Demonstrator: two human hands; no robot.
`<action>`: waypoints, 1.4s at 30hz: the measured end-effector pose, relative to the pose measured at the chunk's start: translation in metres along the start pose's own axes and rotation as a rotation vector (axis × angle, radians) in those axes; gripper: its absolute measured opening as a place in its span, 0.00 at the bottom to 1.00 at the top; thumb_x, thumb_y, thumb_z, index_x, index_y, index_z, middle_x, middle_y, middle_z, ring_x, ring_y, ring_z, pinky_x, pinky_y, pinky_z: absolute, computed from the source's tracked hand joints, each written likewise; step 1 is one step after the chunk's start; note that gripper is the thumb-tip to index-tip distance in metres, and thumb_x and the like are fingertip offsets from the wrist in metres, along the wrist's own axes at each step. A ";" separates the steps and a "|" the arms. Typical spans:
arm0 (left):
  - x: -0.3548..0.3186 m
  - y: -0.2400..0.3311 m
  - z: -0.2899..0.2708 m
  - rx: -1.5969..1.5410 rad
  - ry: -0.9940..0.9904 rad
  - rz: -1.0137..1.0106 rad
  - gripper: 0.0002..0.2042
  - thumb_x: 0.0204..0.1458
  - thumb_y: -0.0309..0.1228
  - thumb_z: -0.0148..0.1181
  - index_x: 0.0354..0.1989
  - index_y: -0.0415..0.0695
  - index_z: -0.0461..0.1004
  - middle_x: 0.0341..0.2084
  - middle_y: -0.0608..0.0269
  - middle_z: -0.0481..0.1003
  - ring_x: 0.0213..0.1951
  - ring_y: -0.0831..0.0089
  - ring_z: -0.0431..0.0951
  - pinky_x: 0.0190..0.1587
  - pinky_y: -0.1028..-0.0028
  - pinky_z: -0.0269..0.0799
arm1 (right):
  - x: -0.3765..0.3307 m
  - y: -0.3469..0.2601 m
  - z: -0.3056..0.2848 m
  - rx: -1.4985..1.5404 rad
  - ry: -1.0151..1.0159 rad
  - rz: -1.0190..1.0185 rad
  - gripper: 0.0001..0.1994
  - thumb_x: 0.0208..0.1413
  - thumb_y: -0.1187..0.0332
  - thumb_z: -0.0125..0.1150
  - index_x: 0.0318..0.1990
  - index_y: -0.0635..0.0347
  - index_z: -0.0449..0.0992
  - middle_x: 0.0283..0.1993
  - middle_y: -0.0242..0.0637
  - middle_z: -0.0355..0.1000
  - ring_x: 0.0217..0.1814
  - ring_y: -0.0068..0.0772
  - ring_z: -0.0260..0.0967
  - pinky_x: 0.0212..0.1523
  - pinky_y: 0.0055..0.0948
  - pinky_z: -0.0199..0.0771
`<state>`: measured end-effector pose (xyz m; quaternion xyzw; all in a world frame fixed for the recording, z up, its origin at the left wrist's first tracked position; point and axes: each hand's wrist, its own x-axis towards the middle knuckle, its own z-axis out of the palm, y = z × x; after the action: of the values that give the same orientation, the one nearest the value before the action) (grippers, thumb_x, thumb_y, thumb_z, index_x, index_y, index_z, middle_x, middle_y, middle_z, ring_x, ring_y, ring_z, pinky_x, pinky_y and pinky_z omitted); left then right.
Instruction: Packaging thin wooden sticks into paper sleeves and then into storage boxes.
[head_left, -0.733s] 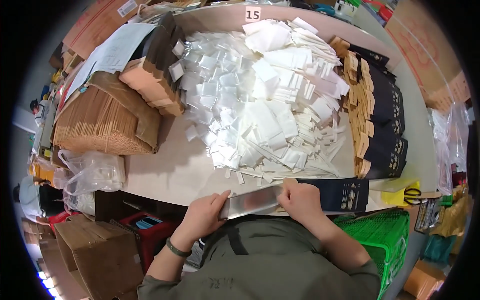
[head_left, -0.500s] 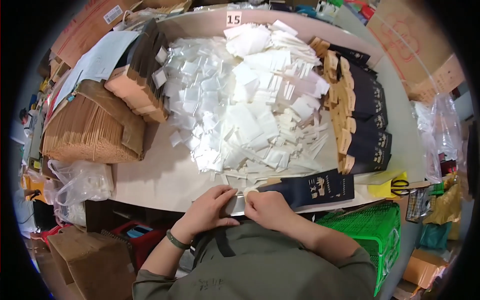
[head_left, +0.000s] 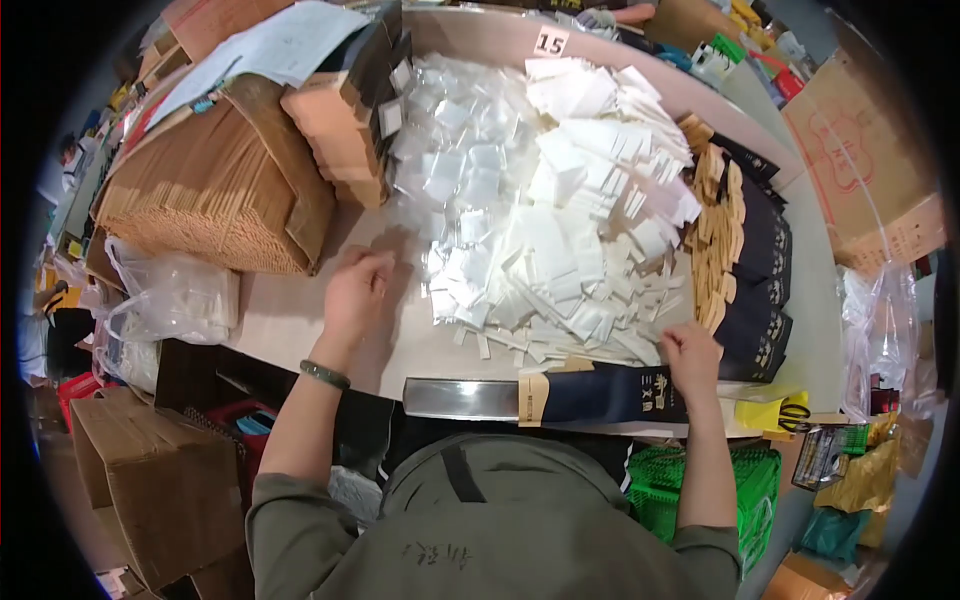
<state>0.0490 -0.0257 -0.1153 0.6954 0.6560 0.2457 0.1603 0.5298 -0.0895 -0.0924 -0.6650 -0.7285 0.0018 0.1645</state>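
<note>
A navy pouch (head_left: 600, 395) with a tan band and pale print lies along the table's front edge. A shiny silver metal strip (head_left: 455, 398) extends from its left end. My left hand (head_left: 355, 292) hovers above the bare tabletop, left of the clear packets (head_left: 470, 175), fingers curled in with nothing visible in them. By the pouch's right end is my right hand (head_left: 693, 358), its fingers drawn together in a pinch; what they hold, if anything, is hidden. White flat packets (head_left: 570, 250) are heaped beyond the pouch. Several finished-looking navy pouches (head_left: 765, 240) with tan tops overlap at the right.
A thick bundle of brown card (head_left: 200, 215) and a dark-and-tan stack (head_left: 340, 130) stand at left. A clear plastic bag (head_left: 170, 295) sits near the left edge. Black-handled scissors (head_left: 793, 411) lie at the right corner; a green crate (head_left: 700, 490) is below. Cartons (head_left: 865, 160) stand beyond.
My hands have come apart from the pouch's left end: the left went outward and forward, the right moved right. More of the metal strip now shows. The view has shifted.
</note>
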 end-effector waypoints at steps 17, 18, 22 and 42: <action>-0.102 0.083 0.048 -0.249 0.113 0.265 0.24 0.44 0.33 0.72 0.51 0.42 0.72 0.51 0.46 0.69 0.53 0.49 0.69 0.55 0.59 0.67 | 0.103 -0.145 0.060 0.217 0.023 -0.208 0.04 0.53 0.73 0.62 0.33 0.64 0.77 0.41 0.43 0.73 0.42 0.46 0.72 0.43 0.34 0.73; -0.097 0.076 0.037 -0.166 0.192 0.279 0.26 0.44 0.34 0.72 0.52 0.43 0.72 0.52 0.47 0.68 0.53 0.49 0.69 0.55 0.57 0.67 | 0.102 -0.145 0.064 0.221 0.039 -0.205 0.04 0.53 0.73 0.62 0.33 0.64 0.77 0.41 0.43 0.73 0.42 0.46 0.72 0.43 0.34 0.73; -0.050 -0.003 -0.048 0.259 0.888 0.245 0.29 0.51 0.34 0.66 0.60 0.38 0.65 0.55 0.47 0.69 0.56 0.46 0.67 0.59 0.51 0.61 | 0.087 -0.139 0.050 0.227 0.203 -0.321 0.03 0.52 0.76 0.61 0.35 0.63 0.77 0.41 0.43 0.73 0.44 0.48 0.71 0.44 0.37 0.73; 0.105 -0.023 -0.215 0.579 0.212 -0.049 0.12 0.52 0.28 0.53 0.41 0.42 0.80 0.35 0.42 0.78 0.42 0.45 0.78 0.46 0.54 0.73 | -0.001 -0.212 0.064 0.500 -0.378 -0.351 0.06 0.46 0.74 0.66 0.32 0.59 0.75 0.40 0.41 0.70 0.44 0.47 0.67 0.47 0.42 0.67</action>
<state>-0.0871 0.0587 0.0634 0.6667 0.7283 0.1160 -0.1080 0.3091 -0.1007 -0.1063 -0.4567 -0.8263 0.2748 0.1821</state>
